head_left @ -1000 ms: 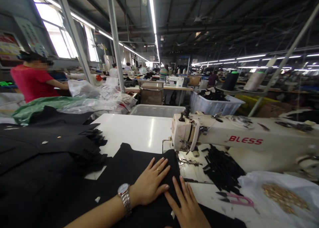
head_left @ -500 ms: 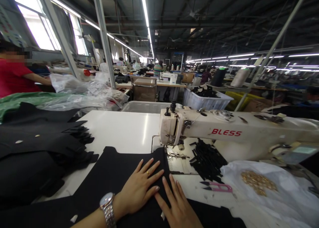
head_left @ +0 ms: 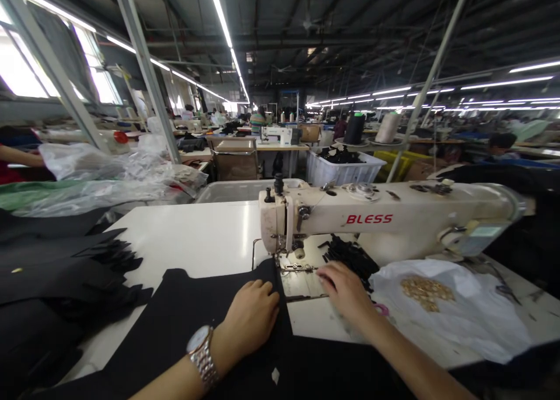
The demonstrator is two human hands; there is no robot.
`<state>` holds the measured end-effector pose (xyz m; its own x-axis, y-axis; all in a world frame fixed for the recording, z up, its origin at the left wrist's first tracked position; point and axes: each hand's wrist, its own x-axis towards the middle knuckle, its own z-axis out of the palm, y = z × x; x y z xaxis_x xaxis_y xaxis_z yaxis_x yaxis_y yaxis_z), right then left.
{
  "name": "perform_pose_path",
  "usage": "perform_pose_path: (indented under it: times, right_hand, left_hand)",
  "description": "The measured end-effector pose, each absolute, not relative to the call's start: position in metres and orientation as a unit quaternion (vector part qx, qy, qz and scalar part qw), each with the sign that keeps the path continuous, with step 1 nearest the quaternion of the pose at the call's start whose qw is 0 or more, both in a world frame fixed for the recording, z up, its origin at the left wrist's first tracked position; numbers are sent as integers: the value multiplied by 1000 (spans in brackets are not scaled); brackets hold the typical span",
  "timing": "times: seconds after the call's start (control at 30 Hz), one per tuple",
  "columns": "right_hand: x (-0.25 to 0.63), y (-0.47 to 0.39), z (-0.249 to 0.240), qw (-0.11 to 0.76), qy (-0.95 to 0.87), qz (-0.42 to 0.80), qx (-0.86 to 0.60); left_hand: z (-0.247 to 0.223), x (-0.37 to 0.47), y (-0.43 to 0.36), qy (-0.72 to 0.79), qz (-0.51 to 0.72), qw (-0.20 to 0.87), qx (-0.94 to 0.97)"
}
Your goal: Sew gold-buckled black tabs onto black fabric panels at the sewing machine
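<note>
My left hand [head_left: 252, 317], with a metal watch [head_left: 203, 348] on its wrist, rests on a black fabric piece [head_left: 196, 301]. Its fingers are curled in against the cloth near the right edge. The fabric's far edge runs up to the needle area of the cream sewing machine [head_left: 371, 213]. Beyond the fabric, my right hand [head_left: 345, 289] is at the metal needle plate [head_left: 301, 284], thumb and fingertips drawn together beside a small metal guide [head_left: 298, 267]. What they pinch, if anything, I cannot make out. Black fabric strips [head_left: 350, 259] lie just behind it.
Gold-coloured metal pieces [head_left: 427, 290] lie on a white plastic bag [head_left: 476, 318] at the right. Pink thread snips [head_left: 381, 309] are mostly hidden by my right arm. Stacked black fabric [head_left: 44, 283] covers the left side. A white crate [head_left: 345, 169] stands behind the machine.
My right hand has left the fabric and moved up and right to the needle plate. My left hand's fingers, spread flat before, are now curled. The view has turned slightly right.
</note>
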<state>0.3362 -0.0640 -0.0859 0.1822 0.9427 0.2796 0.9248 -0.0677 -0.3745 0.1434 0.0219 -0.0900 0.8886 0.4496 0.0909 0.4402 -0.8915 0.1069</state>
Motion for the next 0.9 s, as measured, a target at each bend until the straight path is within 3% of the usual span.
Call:
perform_pose_path:
  times: [0.13, 0.27, 0.37, 0.47, 0.6, 0.8, 0.9]
  right_hand:
    - [379, -31, -91, 217, -633, 26, -743]
    - [384, -22, -97, 241, -637, 66, -729]
    - [371, -32, -93, 300, -618, 94, -721]
    - [347, -44, -90, 364, -590, 167, -701]
    - [314, -51, -93, 415, -557, 294, -657]
    - [329, -78, -82, 457, -486, 315, -675]
    - [376, -114, -75, 410, -451, 275, -744]
  left_hand:
    - [-97, 172, 21, 266, 98, 32, 958]
    - [-106, 173, 22, 264, 154, 88, 948]
    - [-106, 170, 23, 254, 215, 220, 917]
    - [-107, 170, 25, 240, 261, 428, 831]
    - [-113, 172, 27, 191, 243, 655, 689]
    - [-117, 172, 26, 218, 207, 757, 580]
    - [-117, 174, 26, 229, 210, 765, 564]
